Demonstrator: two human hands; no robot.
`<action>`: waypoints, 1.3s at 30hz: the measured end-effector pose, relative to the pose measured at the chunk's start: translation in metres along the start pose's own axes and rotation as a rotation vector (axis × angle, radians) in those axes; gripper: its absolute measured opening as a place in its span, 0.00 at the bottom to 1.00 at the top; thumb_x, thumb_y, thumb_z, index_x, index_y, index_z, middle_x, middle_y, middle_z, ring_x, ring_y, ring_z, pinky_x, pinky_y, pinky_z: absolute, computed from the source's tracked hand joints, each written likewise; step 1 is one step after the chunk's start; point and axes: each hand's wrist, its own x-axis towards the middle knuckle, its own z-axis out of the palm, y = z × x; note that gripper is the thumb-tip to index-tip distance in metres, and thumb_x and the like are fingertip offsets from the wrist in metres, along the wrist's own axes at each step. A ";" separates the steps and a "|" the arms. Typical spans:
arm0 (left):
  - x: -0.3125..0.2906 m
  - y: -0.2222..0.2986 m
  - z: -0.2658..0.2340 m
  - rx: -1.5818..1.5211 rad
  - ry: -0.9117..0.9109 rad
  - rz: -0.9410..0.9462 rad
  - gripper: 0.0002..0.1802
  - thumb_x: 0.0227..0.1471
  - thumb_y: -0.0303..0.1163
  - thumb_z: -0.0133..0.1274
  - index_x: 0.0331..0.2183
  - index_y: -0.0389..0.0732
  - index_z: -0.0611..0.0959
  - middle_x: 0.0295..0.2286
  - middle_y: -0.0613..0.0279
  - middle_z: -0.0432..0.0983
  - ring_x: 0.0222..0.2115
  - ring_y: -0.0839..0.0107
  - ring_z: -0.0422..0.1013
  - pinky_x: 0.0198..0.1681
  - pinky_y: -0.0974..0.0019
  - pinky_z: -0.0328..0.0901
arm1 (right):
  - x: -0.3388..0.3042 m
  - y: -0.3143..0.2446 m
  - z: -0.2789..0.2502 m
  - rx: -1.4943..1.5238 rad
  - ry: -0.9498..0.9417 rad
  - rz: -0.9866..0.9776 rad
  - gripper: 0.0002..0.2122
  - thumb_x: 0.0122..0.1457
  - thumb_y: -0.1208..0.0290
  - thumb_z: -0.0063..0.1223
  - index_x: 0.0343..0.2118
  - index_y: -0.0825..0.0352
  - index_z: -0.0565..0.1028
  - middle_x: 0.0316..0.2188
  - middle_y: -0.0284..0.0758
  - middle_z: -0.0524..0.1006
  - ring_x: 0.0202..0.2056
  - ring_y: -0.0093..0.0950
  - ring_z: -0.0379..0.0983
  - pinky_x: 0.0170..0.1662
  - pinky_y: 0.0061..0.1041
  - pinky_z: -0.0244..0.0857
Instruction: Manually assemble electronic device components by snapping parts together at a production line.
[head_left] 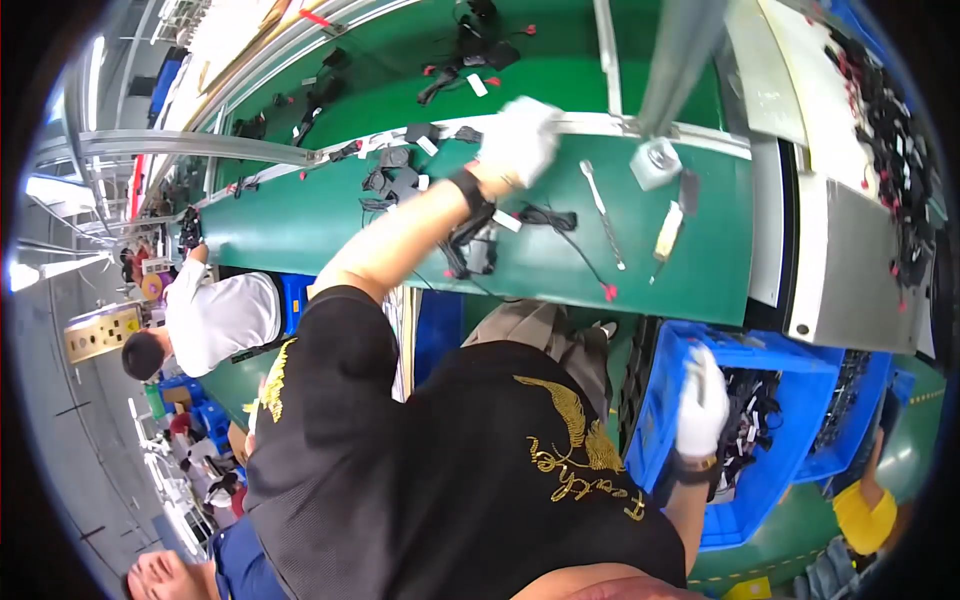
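My left hand (520, 140), in a white glove, is over the metal rail along the green bench, beside several black adapters (402, 180) with cables. Motion blur hides its fingers. On my right, my right hand (703, 405), also white-gloved, is at the inner side of a blue crate (790, 365). Its fingers are curled together, and I cannot make out what they hold. Black adapters with white labels (745, 420) fill part of that crate. Nearer me on the bench lies a coiled black cable (548, 217) that ends in a red plug (611, 292).
On the bench's right stand a white square bottle (655, 163), a thin white-handled tool (603, 215) and a yellowish tool (668, 230). Metal posts (608, 60) rise from the rail. More adapters lie on a green surface (560, 70) beyond. A co-worker (225, 305) sits left.
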 end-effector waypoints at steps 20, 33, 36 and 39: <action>0.052 -0.221 0.013 0.130 -0.092 -0.153 0.06 0.42 0.29 0.53 0.27 0.42 0.82 0.29 0.51 0.76 0.32 0.55 0.76 0.35 0.57 0.69 | 0.415 -0.186 0.344 -0.460 0.069 -0.177 0.30 0.48 0.48 0.56 0.50 0.65 0.69 0.38 0.55 0.74 0.43 0.51 0.69 0.49 0.43 0.64; 0.005 -0.105 -0.106 -0.464 0.422 -0.421 0.25 0.32 0.31 0.64 0.36 0.40 0.75 0.33 0.53 0.72 0.34 0.59 0.72 0.40 0.62 0.68 | 0.338 -0.188 0.307 0.585 0.079 -0.248 0.30 0.50 0.80 0.55 0.58 0.70 0.59 0.48 0.41 0.70 0.44 0.30 0.71 0.49 0.29 0.67; -0.010 -0.060 -0.110 -1.023 0.664 -0.348 0.30 0.34 0.27 0.64 0.41 0.39 0.68 0.35 0.56 0.71 0.36 0.62 0.72 0.43 0.63 0.68 | 0.290 -0.210 0.285 1.118 -0.044 -0.299 0.32 0.52 0.78 0.54 0.60 0.69 0.55 0.50 0.41 0.69 0.49 0.31 0.68 0.54 0.30 0.62; -0.031 -0.019 -0.129 -1.023 0.719 -0.373 0.31 0.36 0.27 0.64 0.43 0.39 0.68 0.36 0.57 0.71 0.37 0.66 0.71 0.44 0.64 0.67 | 0.215 -0.261 0.228 1.187 -0.141 -0.295 0.30 0.52 0.84 0.50 0.60 0.67 0.56 0.50 0.41 0.66 0.49 0.31 0.66 0.53 0.28 0.61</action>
